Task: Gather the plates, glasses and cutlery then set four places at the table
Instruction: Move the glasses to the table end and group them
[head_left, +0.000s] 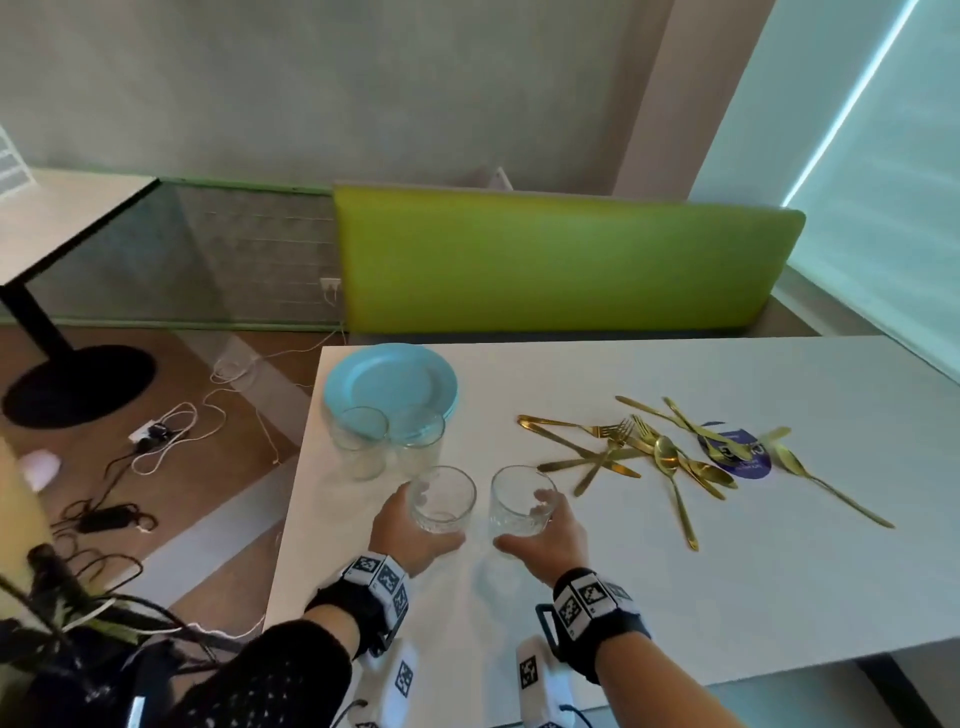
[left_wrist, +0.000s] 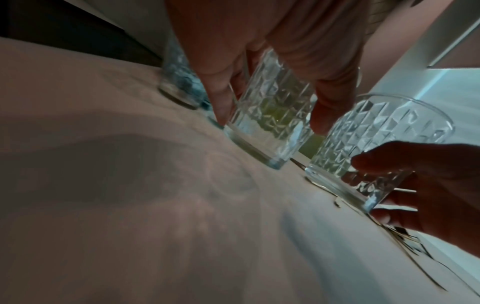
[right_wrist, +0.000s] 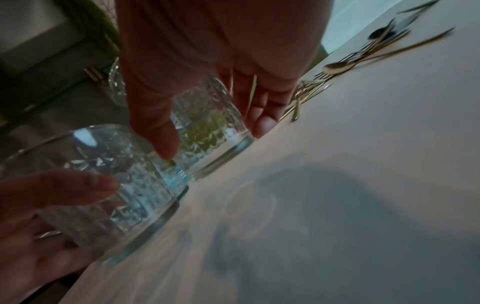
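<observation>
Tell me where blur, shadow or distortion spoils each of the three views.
Head view: wide-angle bending at the edges, but the gold cutlery stays sharp. Left wrist view: dim, the right hand backlit into a silhouette, a broad shadow on the table. Right wrist view: the cutlery is smeared by blur.

Café or office canteen, green booth bench (head_left: 561, 265), white pedestal tables (head_left: 727, 545)

Bare table (head_left: 675, 597) right of right hand (head_left: 545, 535) and near both wrists: free. Ahead of left hand (head_left: 410, 530): two glasses (head_left: 387, 441), plate stack (head_left: 389, 379) block. Ahead-right of right hand: cutlery pile (head_left: 670, 452) blocks.
</observation>
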